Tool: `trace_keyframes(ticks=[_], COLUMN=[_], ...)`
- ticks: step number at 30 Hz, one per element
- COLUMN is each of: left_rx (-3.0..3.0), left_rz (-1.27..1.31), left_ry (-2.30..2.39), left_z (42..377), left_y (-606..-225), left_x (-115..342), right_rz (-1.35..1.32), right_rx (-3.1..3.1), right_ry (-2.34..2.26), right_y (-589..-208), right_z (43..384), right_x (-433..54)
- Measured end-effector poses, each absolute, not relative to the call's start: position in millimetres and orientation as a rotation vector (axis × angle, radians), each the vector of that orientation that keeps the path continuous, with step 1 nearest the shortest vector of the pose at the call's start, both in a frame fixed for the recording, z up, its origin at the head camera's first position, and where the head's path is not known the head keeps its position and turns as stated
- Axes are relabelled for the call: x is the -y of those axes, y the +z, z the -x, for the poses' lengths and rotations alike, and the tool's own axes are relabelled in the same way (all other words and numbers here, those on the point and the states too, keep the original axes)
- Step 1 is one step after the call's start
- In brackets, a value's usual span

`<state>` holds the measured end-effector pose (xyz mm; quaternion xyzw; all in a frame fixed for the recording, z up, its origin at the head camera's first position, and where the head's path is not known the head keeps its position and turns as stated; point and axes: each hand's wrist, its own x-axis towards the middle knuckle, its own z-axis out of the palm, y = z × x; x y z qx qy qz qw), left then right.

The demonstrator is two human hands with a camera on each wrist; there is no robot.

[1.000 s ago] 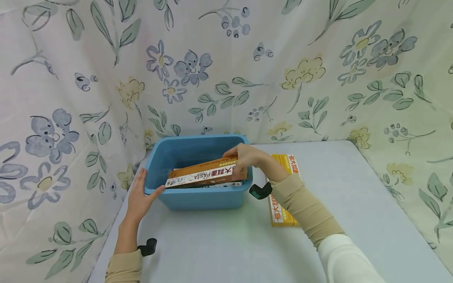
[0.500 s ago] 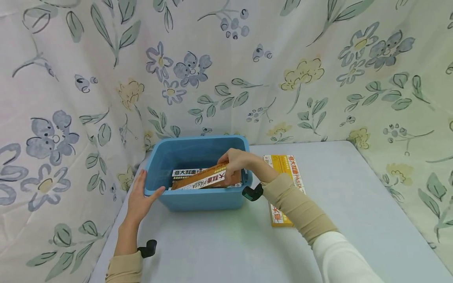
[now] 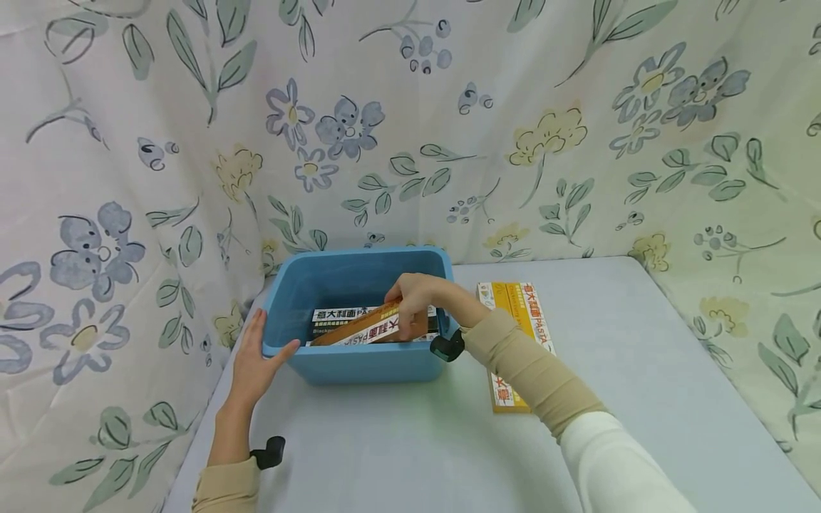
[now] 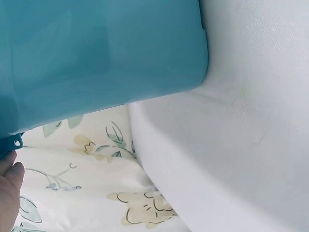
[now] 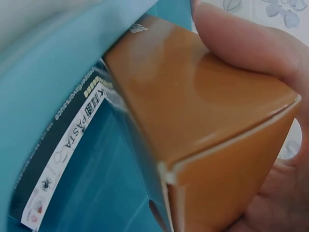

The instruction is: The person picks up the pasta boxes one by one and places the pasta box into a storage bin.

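Observation:
A blue plastic bin [image 3: 365, 367] stands at the back left of the table. My right hand [image 3: 417, 303] reaches over its right side and grips one end of a brown pasta box [image 3: 362, 333], which slants down to the left inside. In the right wrist view, my thumb and fingers lie around the brown end of the box [image 5: 193, 96]. Behind it in the bin is a black pasta box [image 3: 323, 318], partly covered. My left hand [image 3: 253, 360] rests at the bin's front left corner, its fingers straight along the side and its thumb at the rim.
Yellow pasta boxes [image 3: 503, 299] lie on the pale table [image 3: 378, 449] right of the bin, partly hidden by my right forearm. A floral curtain [image 3: 410, 142] hangs behind the table and along its left side.
My right hand has moved left and slightly down with the brown pasta box, which now tilts more steeply. More of the black pasta box shows behind it. My left hand has stayed in place.

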<state>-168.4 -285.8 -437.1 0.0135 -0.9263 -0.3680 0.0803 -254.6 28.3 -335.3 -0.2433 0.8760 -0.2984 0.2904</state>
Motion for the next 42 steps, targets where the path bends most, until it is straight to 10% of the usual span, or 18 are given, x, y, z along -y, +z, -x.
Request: trace_keyframes(ticks=[42], left_rx=[2.760], left_rz=[-0.031], left_ry=[-1.124], left_z=[169], left_y=[-438], left_x=[286], right_rz=[0.706], right_rx=[-2.303], right_ry=[-0.473], right_y=[-335], right_z=[260], right_x=[-37])
